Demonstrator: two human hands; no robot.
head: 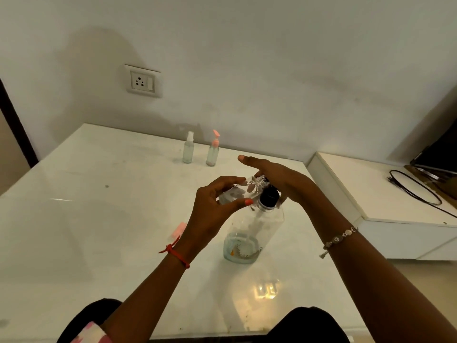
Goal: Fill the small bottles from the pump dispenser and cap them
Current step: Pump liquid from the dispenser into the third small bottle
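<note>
L hand grips a small clear bottle btwn thumb & fingers, tilted, its mouth by the pump head. R hand, fingers straight, presses flat on top of the pump dispenser, which stands on the white table right under both hands. Pink cap lies just left of L wrist. Beyond the hands, by the wall: spray-top bottle & pink-pump bottle, upright, side by side.

A glossy white worktop stands against a plain pale wall, with a white power socket on the wall above the worktop's far left part. A warm light reflection shows near its front edge. Right of the worktop sits a low white cabinet carrying a looped black cable.
</note>
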